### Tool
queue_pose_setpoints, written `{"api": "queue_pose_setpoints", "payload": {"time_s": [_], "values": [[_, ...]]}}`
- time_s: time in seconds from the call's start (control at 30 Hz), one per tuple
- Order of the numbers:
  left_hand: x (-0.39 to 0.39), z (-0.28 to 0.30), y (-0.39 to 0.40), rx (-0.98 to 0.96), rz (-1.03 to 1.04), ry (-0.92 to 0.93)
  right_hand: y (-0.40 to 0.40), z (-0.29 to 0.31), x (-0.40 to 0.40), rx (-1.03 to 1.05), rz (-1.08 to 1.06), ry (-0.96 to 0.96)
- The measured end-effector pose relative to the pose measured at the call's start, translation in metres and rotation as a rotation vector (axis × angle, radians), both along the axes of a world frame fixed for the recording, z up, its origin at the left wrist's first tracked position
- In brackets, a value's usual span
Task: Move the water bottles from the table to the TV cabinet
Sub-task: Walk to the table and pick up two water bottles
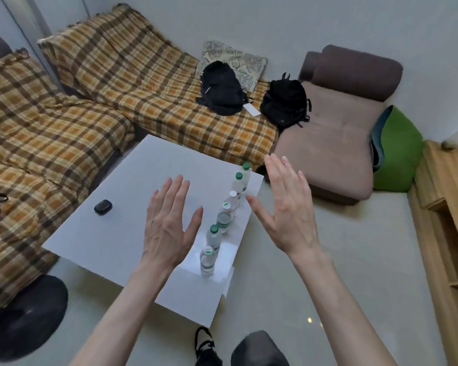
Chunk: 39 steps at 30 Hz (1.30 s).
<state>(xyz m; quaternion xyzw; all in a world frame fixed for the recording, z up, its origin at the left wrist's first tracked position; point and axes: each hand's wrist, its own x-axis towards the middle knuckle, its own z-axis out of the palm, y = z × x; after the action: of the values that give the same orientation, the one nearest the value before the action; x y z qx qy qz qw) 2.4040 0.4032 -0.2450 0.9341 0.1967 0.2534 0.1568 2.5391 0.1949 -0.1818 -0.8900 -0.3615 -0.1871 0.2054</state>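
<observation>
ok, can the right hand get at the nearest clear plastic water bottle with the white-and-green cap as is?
Probably yes: the open right hand hovers beside the row, and the nearest clear bottle stands unobstructed at the white table edge.

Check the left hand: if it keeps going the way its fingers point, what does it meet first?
Likely bare white table. The left hand is open, fingers aimed up-frame, left of the bottle row and right of the small black case. Height is unclear from one view.

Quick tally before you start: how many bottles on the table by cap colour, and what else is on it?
Green-capped bottles: 3
White-capped bottles: 3
Small black case: 1
Total on the table: 7
</observation>
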Motion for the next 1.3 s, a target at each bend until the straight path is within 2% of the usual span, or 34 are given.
{"api": "queue_pose_setpoints", "payload": {"time_s": [0.2,0.47,0.6,0.77,0.97,1.1,1.3], "values": [[0.014,-0.048,0.003,-0.030,0.055,0.129,0.032,-0.047,0.035,-0.116,0.148,0.138],[0.033,-0.112,-0.006,-0.112,0.153,0.205,0.070,-0.121,0.086,-0.236,0.450,0.386],[0.050,-0.139,-0.011,-0.173,0.261,0.262,0.091,-0.161,0.105,-0.360,0.589,0.409],[0.068,-0.178,-0.027,-0.238,0.359,0.333,0.111,-0.219,0.110,-0.620,0.709,0.375],[0.070,-0.225,-0.042,-0.394,0.418,0.487,0.127,-0.279,0.110,-0.825,0.674,0.348],[0.072,-0.240,-0.045,-0.555,0.440,0.622,0.133,-0.301,0.112,-0.916,0.652,0.422],[0.076,-0.249,-0.043,-0.629,0.451,0.607,0.136,-0.314,0.117,-0.932,0.643,0.454]]}}
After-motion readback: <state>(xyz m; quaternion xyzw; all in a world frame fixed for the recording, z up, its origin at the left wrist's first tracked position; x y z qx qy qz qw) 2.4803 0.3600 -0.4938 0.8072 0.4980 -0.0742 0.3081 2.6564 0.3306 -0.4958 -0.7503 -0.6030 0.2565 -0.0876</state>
